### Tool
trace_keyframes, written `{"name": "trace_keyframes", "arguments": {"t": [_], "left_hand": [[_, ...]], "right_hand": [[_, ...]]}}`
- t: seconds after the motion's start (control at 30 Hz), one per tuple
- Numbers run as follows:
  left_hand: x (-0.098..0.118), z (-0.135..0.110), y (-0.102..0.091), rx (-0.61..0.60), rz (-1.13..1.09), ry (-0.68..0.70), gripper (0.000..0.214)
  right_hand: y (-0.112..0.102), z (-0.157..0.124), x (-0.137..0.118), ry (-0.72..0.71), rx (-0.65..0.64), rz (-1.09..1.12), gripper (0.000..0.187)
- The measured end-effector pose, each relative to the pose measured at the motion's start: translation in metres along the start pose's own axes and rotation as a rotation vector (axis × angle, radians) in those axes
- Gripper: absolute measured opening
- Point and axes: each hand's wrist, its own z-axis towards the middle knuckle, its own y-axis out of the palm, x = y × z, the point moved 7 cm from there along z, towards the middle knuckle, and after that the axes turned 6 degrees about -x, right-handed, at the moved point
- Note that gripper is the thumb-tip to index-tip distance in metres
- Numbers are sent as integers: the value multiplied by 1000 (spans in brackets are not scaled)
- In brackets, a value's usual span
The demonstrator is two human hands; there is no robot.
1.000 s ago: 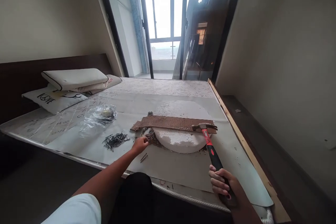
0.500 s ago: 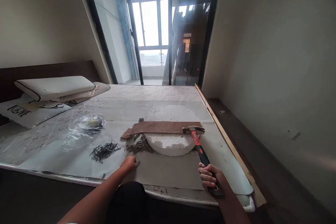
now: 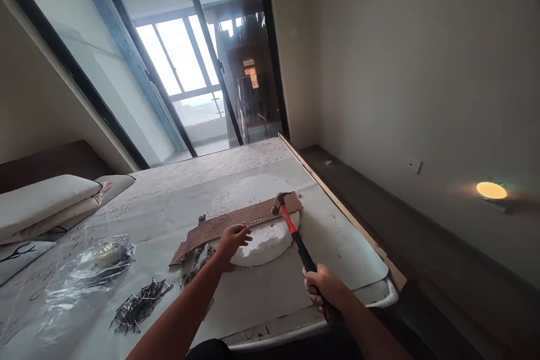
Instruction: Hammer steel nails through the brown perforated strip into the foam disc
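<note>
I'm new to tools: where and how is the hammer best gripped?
Probably by the dark lower handle, from the near right side: the hammer has its head over the brown board; its slim handle slants to the near right, where the right hand wraps it.

Printed characters on the mattress (image 3: 219, 160), the only lettering in view. Left: a reddish-brown, rounded character resembling a C (image 3: 37, 293), beside the clear plastic bag (image 3: 84, 275). Near edge: a small group of marks (image 3: 256, 333), comprising a curved reddish figure and a slanting stroke, just below the pale sheet (image 3: 270, 292). Far end: scattered small print, too fine to read. No complete word or number is legible.
</note>
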Motion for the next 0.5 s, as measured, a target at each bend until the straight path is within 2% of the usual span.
{"name": "trace_keyframes", "arguments": {"t": [0.13,0.23,0.37,0.5], "left_hand": [[22,40,17,181,269,135,39],[22,64,27,275,363,177,35],[12,84,42,256,384,174,35],[4,90,46,248,390,146,38]], "right_hand": [[-7,-2,-8,-11,17,2,19],[-15,-1,-12,-41,28,-7,18],[-23,-1,-16,-59,22,9,16],[-28,-3,-20,-46,23,-3,14]]}}
